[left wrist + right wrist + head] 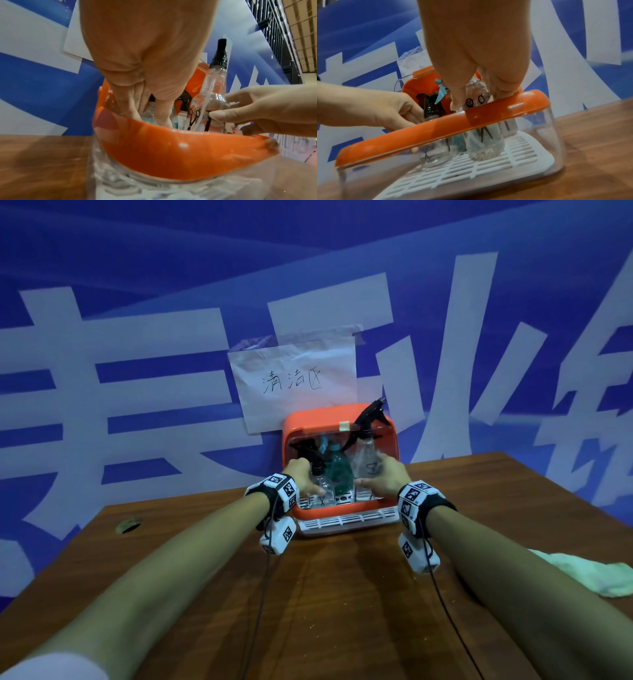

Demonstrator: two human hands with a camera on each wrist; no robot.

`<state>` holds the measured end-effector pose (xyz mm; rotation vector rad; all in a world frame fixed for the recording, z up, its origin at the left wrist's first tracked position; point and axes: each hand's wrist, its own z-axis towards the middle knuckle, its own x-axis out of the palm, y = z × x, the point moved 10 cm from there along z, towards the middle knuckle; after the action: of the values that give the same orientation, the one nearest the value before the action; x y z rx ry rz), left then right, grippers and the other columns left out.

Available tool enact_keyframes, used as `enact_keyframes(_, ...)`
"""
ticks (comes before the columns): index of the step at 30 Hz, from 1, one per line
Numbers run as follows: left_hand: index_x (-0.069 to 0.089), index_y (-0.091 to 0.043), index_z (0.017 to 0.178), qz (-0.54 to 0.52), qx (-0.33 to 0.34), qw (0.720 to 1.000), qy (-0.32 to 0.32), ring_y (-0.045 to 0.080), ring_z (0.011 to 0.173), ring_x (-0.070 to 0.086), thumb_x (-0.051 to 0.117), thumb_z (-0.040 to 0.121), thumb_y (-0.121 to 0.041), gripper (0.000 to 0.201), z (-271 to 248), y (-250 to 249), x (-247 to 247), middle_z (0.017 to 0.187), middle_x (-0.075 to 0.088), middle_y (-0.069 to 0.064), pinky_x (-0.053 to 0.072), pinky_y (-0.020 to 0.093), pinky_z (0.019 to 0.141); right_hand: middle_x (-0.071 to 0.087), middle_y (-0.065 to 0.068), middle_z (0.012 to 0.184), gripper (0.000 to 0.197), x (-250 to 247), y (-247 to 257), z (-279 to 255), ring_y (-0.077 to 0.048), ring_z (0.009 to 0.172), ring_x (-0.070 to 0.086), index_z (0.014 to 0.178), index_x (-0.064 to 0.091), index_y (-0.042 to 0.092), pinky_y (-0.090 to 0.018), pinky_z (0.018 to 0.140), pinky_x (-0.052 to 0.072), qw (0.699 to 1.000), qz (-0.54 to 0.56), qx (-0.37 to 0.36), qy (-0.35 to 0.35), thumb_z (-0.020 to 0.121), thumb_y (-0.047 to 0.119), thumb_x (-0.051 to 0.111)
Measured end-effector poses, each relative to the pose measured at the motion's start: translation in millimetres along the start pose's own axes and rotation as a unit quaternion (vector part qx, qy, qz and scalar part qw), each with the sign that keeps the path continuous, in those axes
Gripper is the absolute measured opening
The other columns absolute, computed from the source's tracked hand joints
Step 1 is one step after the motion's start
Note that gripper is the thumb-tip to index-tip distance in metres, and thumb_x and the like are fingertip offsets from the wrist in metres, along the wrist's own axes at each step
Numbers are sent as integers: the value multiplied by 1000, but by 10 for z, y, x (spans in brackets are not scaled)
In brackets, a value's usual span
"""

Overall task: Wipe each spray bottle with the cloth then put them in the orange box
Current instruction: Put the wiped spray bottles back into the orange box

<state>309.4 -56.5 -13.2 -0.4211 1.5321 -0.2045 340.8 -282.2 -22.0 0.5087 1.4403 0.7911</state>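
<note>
— From the head camera, how far along are you?

— Near the end, I'd judge. Three spray bottles stand inside the orange box (339,419): a small clear bottle (322,486) on the left, a teal bottle (337,472) in the middle, a tall clear bottle (368,460) on the right. The cloth (582,573) lies on the table (342,594) beside my right arm, untouched by either hand. I see no bottle left outside the box.

— And your hands there?

— My left hand (303,477) reaches in at the small clear bottle, my right hand (385,479) at the tall one.

— The left wrist camera?

— My left fingers (132,108) reach down behind the orange rim, loosely bent among the bottles; I cannot tell whether they grip one. Across from them, my right thumb (221,115) presses the tall bottle's front.

— The right wrist camera?

— My right fingers (458,97) curl round the tall bottle, which stands on the white grid floor (513,152). My left hand is curled at the small bottle's black neck; whether it is an actual grasp is unclear. What is left, I think, is only to let go.
</note>
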Motion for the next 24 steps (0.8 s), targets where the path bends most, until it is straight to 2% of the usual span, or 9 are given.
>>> enact_keyframes(3, 64, 2, 125, 10, -2, 1000, -4, 31, 108, 69, 90, 77, -38, 67, 46, 18, 28, 122, 68, 16, 59, 36, 85, 66, -6, 130, 67, 123, 69, 21, -29, 118, 66, 134, 52, 13, -38, 95, 56, 1000, -5, -23, 0, 83, 37, 88)
enact_keyframes(5, 61, 0, 131, 13, 1, 1000, -8, 32, 113, 67, 89, 78, -38, 71, 53, 25, 32, 126, 67, 15, 59, 38, 90, 65, -6, 133, 76, 182, 70, 54, -31, 122, 65, 139, 50, 14, -41, 98, 55, 999, -12, -31, -3, 81, 45, 88)
enact_keyframes(9, 63, -1, 128, 21, 7, 1000, 2, 30, 110, 68, 88, 79, -40, 66, 72, 48, 61, 125, 69, 14, 59, 37, 89, 65, -10, 129, 81, 170, 52, 36, -33, 117, 65, 137, 48, 9, -39, 92, 54, 999, -17, -12, -30, 80, 50, 87)
enact_keyframes(13, 63, -1, 127, 18, 9, 1000, 6, 29, 111, 67, 87, 79, -42, 67, 78, 47, 87, 124, 68, 13, 58, 37, 89, 69, -11, 121, 91, 147, 43, -18, -32, 109, 69, 138, 47, 7, -41, 86, 60, 998, -28, 10, -59, 74, 58, 88)
enact_keyframes(15, 63, -1, 128, 18, 10, 1000, 5, 30, 114, 67, 87, 80, -40, 67, 87, 63, 84, 125, 68, 13, 58, 37, 91, 67, -10, 124, 89, 208, 64, -8, -32, 113, 68, 138, 46, 11, -44, 92, 59, 999, -35, -4, -31, 73, 50, 91)
enact_keyframes(17, 63, -2, 128, 19, 11, 1000, 6, 30, 112, 67, 88, 79, -39, 66, 111, 86, 90, 126, 69, 14, 59, 38, 91, 67, -8, 127, 80, 225, 98, -25, -32, 116, 67, 138, 46, 15, -42, 95, 57, 999, -24, -22, -8, 75, 34, 92)
enact_keyframes(19, 63, -3, 127, 24, 11, 1000, 8, 29, 110, 68, 89, 78, -41, 67, 119, 84, 93, 124, 70, 13, 59, 38, 89, 70, -6, 124, 75, 217, 89, -43, -30, 112, 69, 136, 48, 19, -40, 93, 57, 999, -19, -29, -10, 76, 30, 90)
enact_keyframes(22, 63, -5, 125, 27, 9, 1000, 9, 27, 107, 69, 90, 74, -47, 72, 119, 77, 98, 120, 70, 10, 60, 39, 89, 69, -7, 116, 82, 168, 93, -110, -31, 104, 70, 134, 43, 16, -36, 78, 55, 995, -71, -3, -70, 75, 49, 89)
enact_keyframes(24, 63, -5, 126, 26, 9, 1000, 6, 28, 107, 69, 91, 72, -49, 75, 115, 76, 93, 121, 70, 10, 60, 41, 90, 65, -12, 126, 97, 182, 106, -139, -35, 113, 68, 142, 36, 10, -39, 78, 55, 990, -105, 13, -89, 75, 58, 87)
